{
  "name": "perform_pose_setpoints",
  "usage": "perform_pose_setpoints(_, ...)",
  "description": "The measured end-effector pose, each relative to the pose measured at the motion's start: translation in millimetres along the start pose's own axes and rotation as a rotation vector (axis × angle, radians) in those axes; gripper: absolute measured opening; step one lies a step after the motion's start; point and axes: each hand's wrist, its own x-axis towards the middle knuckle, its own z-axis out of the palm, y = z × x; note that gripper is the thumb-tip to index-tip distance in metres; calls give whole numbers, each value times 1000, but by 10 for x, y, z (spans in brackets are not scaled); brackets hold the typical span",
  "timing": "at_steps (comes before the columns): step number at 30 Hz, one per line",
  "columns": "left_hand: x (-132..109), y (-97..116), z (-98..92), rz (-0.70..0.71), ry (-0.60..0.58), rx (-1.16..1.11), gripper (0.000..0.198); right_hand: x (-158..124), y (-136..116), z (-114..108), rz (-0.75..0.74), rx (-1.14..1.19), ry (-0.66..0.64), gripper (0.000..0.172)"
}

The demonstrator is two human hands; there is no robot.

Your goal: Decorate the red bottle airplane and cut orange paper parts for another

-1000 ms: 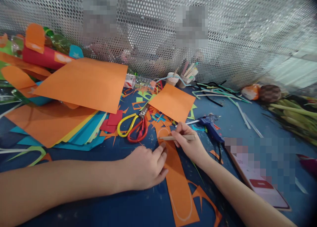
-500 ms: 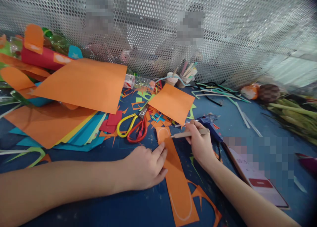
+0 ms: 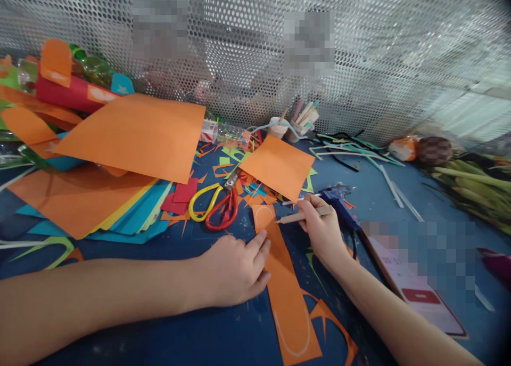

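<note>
A long orange paper strip (image 3: 285, 281) lies in front of me with white curved outlines at its near and far ends. My left hand (image 3: 239, 267) rests on its left edge, fingers stretched out, holding nothing. In my right hand (image 3: 319, 227) a pale pen (image 3: 293, 217) is pinched, its tip by the strip's right edge near the far end. Scissors (image 3: 215, 206) with one yellow and one red handle lie left of the strip's far end. Beyond it sits a square orange sheet (image 3: 279, 166) on paper scraps.
Stacked coloured paper (image 3: 128, 217) and a large raised orange sheet (image 3: 147, 137) take up the left. At right are a blue glue gun (image 3: 339, 203) and a phone (image 3: 415, 297). A perforated metal screen (image 3: 247, 51) stands behind cups of sticks (image 3: 301, 123).
The pen has shifted and tilted very slightly in my right hand, its tip staying by the strip's right edge. My left hand keeps its place on the strip.
</note>
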Motion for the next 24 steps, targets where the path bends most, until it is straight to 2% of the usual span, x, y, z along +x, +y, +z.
perform_pose_setpoints(10,-7,-1,-1,7,-1,1,50,24,68,-17,36,27,1,30)
perform_pose_setpoints(13,-6,-1,-3,5,9,13,49,-12,25,4,-12,91,6,34)
perform_pose_setpoints(15,-4,-1,-1,1,22,19,48,-47,-3,27,-43,151,-87,34)
perform_pose_setpoints(17,-3,0,7,-3,34,19,47,-77,-18,51,-25,184,-240,30)
perform_pose_setpoints(19,-4,3,16,-2,43,14,47,-93,-20,72,4,183,-338,28)
perform_pose_setpoints(24,-10,1,31,1,58,7,47,-86,-8,91,-5,137,-346,29)
